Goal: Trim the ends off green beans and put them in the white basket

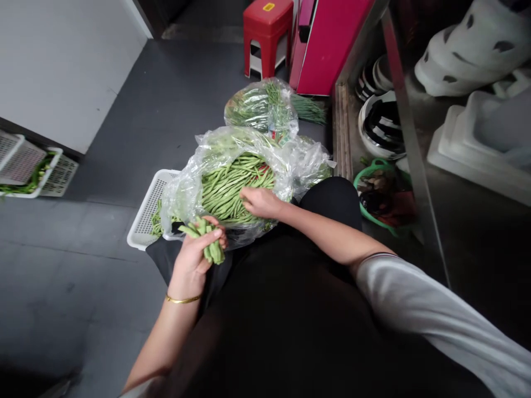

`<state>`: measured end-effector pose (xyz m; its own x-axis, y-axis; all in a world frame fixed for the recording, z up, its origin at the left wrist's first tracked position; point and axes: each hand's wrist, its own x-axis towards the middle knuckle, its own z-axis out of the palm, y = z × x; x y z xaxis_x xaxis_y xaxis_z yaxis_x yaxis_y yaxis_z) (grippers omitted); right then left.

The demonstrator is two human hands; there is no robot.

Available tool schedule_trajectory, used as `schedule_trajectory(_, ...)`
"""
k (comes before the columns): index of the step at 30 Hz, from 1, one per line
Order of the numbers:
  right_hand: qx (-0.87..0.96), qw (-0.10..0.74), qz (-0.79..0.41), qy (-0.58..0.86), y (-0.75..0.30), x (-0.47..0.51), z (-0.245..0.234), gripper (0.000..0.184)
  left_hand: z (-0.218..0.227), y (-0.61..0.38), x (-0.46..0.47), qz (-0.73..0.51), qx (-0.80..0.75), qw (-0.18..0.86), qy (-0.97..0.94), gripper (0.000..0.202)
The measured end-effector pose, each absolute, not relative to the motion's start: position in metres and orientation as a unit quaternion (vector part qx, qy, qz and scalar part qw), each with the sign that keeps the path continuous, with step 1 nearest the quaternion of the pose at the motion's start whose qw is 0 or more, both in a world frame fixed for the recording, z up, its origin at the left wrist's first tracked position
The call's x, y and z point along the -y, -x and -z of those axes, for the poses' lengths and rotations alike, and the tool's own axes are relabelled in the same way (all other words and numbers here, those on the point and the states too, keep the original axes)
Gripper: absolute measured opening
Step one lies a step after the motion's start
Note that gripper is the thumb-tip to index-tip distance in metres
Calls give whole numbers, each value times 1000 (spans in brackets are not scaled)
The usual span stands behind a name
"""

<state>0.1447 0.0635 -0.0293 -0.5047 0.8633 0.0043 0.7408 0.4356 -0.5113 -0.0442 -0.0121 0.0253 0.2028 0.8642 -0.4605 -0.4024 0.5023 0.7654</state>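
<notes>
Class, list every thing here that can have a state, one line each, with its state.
Left hand: shut around bean bunch.
Right hand: on the long beans, grip unclear.
Near bag: open, full.
Far bag: beans sticking out.
White basket: on the floor, partly covered by plastic.
Red stool: upright.

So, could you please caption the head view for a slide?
Left hand holds a bean bunch; right hand touches long beans inside a plastic bag.
</notes>
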Motion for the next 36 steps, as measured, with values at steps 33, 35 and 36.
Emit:
schedule_trajectory(33, 514, 104, -775, 352, -179, 21, 33, 28, 36, -22, 6, -407, -482, 673, -387, 34)
schedule_trajectory(35, 508, 3, -802, 316, -183, 13, 34, 26, 30, -16, 8, -428, -477, 640, -424, 33)
schedule_trajectory(36, 515, -45, -795, 317, -186, 8, 34, 24, 27, -13, 9, -437, -475, 633, -428, 32)
